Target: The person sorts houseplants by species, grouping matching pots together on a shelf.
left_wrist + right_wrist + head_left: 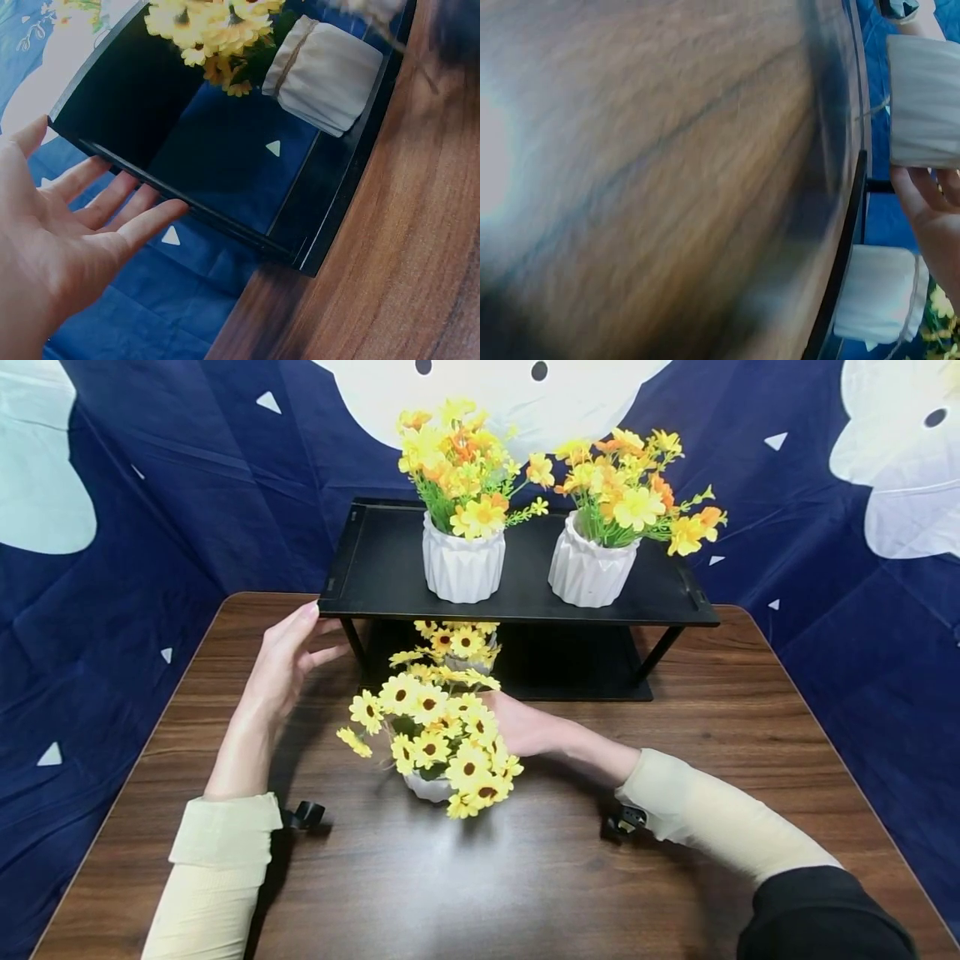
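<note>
My right hand (525, 727) holds a white pot of yellow, dark-centred artificial flowers (438, 735) above the table, before the shelf. In the right wrist view its fingers lie against one end of that pale pot (926, 105); the flowers hide part of the grip in the head view. At the left end of the black two-tier shelf (525, 597) is my left hand (281, 660), fingers spread. Its thumb touches the upper board's corner, and the other fingers lie along the side post. A similar potted plant (326, 79), twine round its pot, stands on the lower tier.
Two ribbed white pots, the left pot (463, 560) and the right pot (592, 560), stand on the upper board with yellow and orange flowers. The shelf is at the back of a brown wooden table (525, 877). Behind hangs a dark blue patterned cloth (225, 468).
</note>
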Tool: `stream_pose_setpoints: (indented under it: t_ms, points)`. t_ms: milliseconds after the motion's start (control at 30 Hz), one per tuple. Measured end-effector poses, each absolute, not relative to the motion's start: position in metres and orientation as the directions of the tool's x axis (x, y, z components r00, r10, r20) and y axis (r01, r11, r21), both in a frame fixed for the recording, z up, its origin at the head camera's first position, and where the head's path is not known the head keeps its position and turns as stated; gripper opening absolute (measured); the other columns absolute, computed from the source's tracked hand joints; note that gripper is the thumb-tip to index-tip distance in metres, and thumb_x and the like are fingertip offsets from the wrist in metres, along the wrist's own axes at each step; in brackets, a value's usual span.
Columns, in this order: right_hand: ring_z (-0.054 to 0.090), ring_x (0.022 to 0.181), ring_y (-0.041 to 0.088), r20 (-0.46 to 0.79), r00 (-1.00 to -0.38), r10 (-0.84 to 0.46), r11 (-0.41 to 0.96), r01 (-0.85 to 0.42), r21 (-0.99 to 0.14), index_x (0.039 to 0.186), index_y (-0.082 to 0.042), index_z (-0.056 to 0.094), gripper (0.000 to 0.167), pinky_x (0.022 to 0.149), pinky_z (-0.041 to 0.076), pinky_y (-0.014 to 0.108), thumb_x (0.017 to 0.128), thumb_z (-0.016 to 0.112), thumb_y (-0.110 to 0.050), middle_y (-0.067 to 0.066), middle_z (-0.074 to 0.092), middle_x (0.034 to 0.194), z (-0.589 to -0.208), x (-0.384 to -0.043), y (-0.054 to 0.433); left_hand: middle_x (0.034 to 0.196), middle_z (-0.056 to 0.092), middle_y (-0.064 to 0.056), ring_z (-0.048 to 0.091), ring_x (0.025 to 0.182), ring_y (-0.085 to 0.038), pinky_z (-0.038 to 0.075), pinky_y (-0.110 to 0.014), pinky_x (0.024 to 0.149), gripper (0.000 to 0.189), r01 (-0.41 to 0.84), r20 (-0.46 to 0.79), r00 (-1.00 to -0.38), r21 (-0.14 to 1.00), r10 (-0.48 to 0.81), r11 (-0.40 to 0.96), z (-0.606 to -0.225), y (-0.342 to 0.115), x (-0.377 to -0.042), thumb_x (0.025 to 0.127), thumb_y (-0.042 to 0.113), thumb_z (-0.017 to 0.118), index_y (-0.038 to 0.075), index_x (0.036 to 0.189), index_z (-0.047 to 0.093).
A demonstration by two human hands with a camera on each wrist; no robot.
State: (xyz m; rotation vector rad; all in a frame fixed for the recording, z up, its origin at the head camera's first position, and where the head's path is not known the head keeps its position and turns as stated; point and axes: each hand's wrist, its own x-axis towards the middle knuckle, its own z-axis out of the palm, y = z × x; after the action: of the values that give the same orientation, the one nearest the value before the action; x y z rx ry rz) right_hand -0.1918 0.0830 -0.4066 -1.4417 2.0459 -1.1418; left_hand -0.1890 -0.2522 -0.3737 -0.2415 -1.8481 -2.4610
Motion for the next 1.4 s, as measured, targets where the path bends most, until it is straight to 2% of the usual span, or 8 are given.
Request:
stream_pose_setpoints:
  t_ms: [100, 367, 600, 700, 933, 1133, 1233, 1400]
  points:
    - [0.06, 0.098, 0.004, 0.147, -0.375, -0.915, 0.121, -0.604, -0.788, 0.119, -0.006, 0.069, 0.076, 0.095, 0.055, 0.027, 0.092, 0.052, -0.075, 0.004, 0.072, 0.109, -0.405, -0.195, 0.094, 0.123, 0.071, 0.005, 0.065, 0.114, -0.015, 0.062, -0.029, 0.088, 0.027, 0.128, 0.146, -0.988, 0.952, 0.047, -0.277, -0.373, -0.252, -0.188, 0.106, 0.027, 0.058, 0.015, 0.127, 0.069]
    - [0.06, 0.105, 0.003, 0.123, -0.34, -0.932, 0.088, -0.544, -0.834, 0.125, -0.012, 0.067, 0.056, 0.099, 0.053, 0.026, 0.1, 0.055, -0.06, 0.0, 0.069, 0.117, -0.398, -0.2, 0.125, 0.122, 0.071, 0.005, 0.066, 0.113, -0.015, 0.062, -0.03, 0.088, 0.027, 0.122, 0.141, -0.989, 0.95, 0.047, -0.286, -0.374, -0.252, -0.188, 0.106, 0.027, 0.058, 0.014, 0.127, 0.069]
    - [0.059, 0.1, 0.002, 0.09, -0.391, -0.916, 0.127, -0.496, -0.859, 0.119, -0.012, 0.067, 0.033, 0.094, 0.053, 0.023, 0.102, 0.061, -0.04, -0.003, 0.067, 0.111, -0.398, -0.201, 0.156, 0.123, 0.07, 0.005, 0.066, 0.113, -0.014, 0.062, -0.03, 0.087, 0.027, 0.124, 0.144, -0.989, 0.948, 0.046, -0.294, -0.374, -0.253, -0.188, 0.107, 0.027, 0.058, 0.014, 0.127, 0.069]
    - [0.059, 0.104, 0.003, 0.067, -0.415, -0.908, 0.148, -0.466, -0.872, 0.123, -0.012, 0.064, 0.031, 0.096, 0.052, 0.023, 0.102, 0.063, -0.034, -0.004, 0.066, 0.115, -0.398, -0.201, 0.168, 0.124, 0.07, 0.005, 0.065, 0.113, -0.014, 0.062, -0.03, 0.087, 0.027, 0.124, 0.144, -0.989, 0.948, 0.046, -0.294, -0.374, -0.254, -0.188, 0.107, 0.027, 0.058, 0.014, 0.127, 0.069]
    - [0.058, 0.118, 0.004, 0.051, -0.44, -0.896, 0.194, -0.494, -0.848, 0.133, -0.011, 0.06, 0.041, 0.104, 0.048, 0.021, 0.096, 0.07, -0.026, 0.001, 0.064, 0.13, -0.396, -0.205, 0.195, 0.124, 0.07, 0.005, 0.065, 0.113, -0.015, 0.062, -0.03, 0.087, 0.027, 0.13, 0.151, -0.987, 0.946, 0.048, -0.296, -0.375, -0.253, -0.188, 0.107, 0.027, 0.057, 0.014, 0.128, 0.068]
    - [0.048, 0.135, -0.004, 0.057, -0.443, -0.895, 0.196, -0.505, -0.84, 0.146, 0.002, 0.048, 0.057, 0.112, 0.038, 0.015, 0.1, 0.065, -0.027, -0.017, 0.052, 0.147, -0.392, -0.203, 0.219, 0.127, 0.069, 0.005, 0.065, 0.114, -0.015, 0.062, -0.03, 0.089, 0.028, 0.135, 0.158, -0.986, 0.948, 0.057, -0.289, -0.375, -0.252, -0.189, 0.107, 0.026, 0.057, 0.014, 0.129, 0.068]
    - [0.05, 0.131, -0.005, 0.061, -0.451, -0.89, 0.191, -0.491, -0.85, 0.143, 0.003, 0.05, 0.054, 0.11, 0.039, 0.014, 0.099, 0.065, -0.025, -0.021, 0.053, 0.143, -0.39, -0.202, 0.228, 0.126, 0.069, 0.004, 0.065, 0.114, -0.015, 0.062, -0.03, 0.089, 0.027, 0.138, 0.16, -0.986, 0.946, 0.055, -0.293, -0.374, -0.252, -0.189, 0.107, 0.026, 0.057, 0.014, 0.129, 0.068]
    - [0.056, 0.123, -0.002, 0.069, -0.495, -0.866, 0.204, -0.476, -0.856, 0.136, -0.007, 0.058, 0.047, 0.106, 0.044, 0.015, 0.092, 0.072, -0.017, -0.017, 0.061, 0.135, -0.392, -0.203, 0.24, 0.124, 0.069, 0.004, 0.065, 0.113, -0.015, 0.062, -0.03, 0.088, 0.027, 0.145, 0.165, -0.985, 0.945, 0.047, -0.292, -0.374, -0.252, -0.188, 0.107, 0.026, 0.057, 0.013, 0.128, 0.068]
